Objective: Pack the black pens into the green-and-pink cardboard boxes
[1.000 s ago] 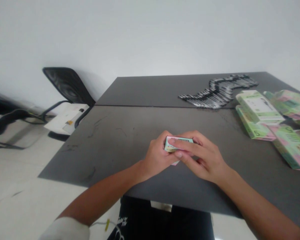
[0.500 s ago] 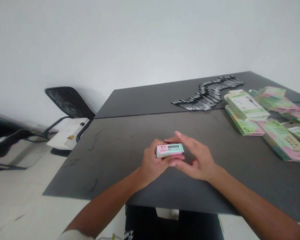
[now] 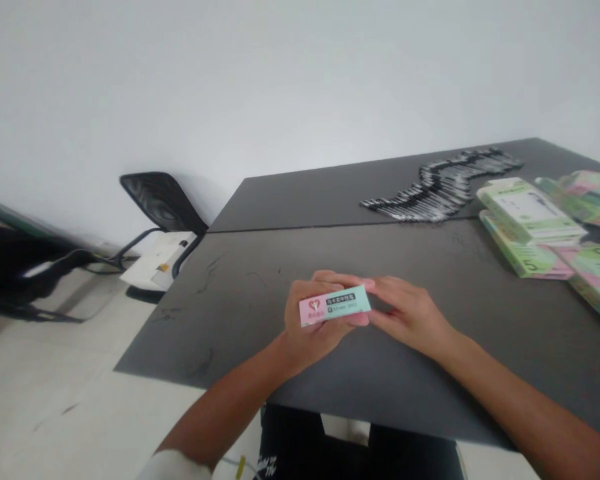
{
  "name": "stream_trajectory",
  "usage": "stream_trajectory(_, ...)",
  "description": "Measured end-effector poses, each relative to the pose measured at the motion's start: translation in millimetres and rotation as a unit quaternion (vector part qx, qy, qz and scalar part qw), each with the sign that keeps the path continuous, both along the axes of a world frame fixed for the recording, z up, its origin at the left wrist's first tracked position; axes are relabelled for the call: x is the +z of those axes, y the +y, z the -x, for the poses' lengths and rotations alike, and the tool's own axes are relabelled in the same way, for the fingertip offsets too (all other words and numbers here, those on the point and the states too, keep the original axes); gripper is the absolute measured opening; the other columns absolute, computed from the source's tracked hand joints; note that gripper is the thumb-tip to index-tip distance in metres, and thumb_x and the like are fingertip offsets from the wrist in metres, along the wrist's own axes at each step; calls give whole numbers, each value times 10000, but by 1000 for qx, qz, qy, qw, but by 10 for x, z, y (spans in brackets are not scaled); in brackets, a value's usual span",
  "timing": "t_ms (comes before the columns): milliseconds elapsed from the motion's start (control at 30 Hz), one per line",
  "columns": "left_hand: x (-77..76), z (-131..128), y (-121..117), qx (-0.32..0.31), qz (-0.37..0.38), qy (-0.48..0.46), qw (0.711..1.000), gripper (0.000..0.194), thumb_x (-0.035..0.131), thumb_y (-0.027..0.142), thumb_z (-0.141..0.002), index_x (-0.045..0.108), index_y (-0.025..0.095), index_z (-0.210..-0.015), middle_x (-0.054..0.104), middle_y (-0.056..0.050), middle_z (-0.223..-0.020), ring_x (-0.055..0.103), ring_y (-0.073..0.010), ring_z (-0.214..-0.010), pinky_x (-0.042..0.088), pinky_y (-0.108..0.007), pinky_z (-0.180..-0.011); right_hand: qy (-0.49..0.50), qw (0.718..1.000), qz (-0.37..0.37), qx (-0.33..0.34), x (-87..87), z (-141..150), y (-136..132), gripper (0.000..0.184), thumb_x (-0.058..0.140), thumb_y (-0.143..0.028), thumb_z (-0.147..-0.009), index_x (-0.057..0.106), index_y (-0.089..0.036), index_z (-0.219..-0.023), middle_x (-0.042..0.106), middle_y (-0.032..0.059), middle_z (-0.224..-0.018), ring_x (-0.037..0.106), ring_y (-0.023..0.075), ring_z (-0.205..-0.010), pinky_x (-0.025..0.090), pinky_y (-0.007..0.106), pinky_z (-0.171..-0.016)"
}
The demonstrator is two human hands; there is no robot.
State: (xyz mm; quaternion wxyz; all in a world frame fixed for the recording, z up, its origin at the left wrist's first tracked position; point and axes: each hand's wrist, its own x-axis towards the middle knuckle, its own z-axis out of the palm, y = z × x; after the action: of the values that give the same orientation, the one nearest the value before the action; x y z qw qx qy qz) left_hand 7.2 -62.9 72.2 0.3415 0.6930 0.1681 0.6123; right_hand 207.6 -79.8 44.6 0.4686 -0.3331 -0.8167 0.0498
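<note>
A pink and mint-green pen box (image 3: pixel 336 305) is held up over the near part of the table, its printed end panel with a red heart logo facing me. My left hand (image 3: pixel 305 320) wraps round the box from the left, fingers behind it and thumb below. At the box's right end, my right hand (image 3: pixel 413 313) has its fingertips and thumb closed on the edges. The rest of the box's body is hidden behind the end panel and my fingers.
Rows of black-and-clear pens (image 3: pixel 443 190) lie at the back of the dark table (image 3: pixel 240 293). Several green and pink cartons (image 3: pixel 533 213) are piled on the right. Beyond the left edge stands a black mesh chair (image 3: pixel 165 203) with a white box (image 3: pixel 157 263) on it.
The box has tilted so its end panel faces me more fully. My right hand, looser before, has closed in on the box's right end. The view has turned slightly left.
</note>
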Motion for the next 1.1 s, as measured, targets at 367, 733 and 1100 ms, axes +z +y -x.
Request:
stream_trajectory(367,60,-15,174,27,200,-49,978,638,769,503,-979,362,347,-1445,748,52,-881,734,-130,-585,584,-207,-496,95,943,320,5,82,262,-236,279,769,-454,-956,775,-242,-1137,779,-29,-805,690,119,-624,539,214,-553)
stream_trajectory(733,54,-17,215,85,51,-41,994,370,825,326,-939,552,300,-1187,633,89,-807,572,-57,-538,480,-152,-466,53,975,214,-34,99,248,-272,212,757,-420,-970,758,-242,-1083,712,-44,-730,657,115,-578,515,222,-523)
stream_trajectory(1100,61,-8,199,159,-60,-38,985,385,853,326,-913,562,277,-1159,600,71,-930,571,-34,-584,491,-142,-514,46,988,147,-31,94,278,-273,236,735,-398,-989,732,-211,-1132,751,-20,-800,693,120,-605,596,204,-594)
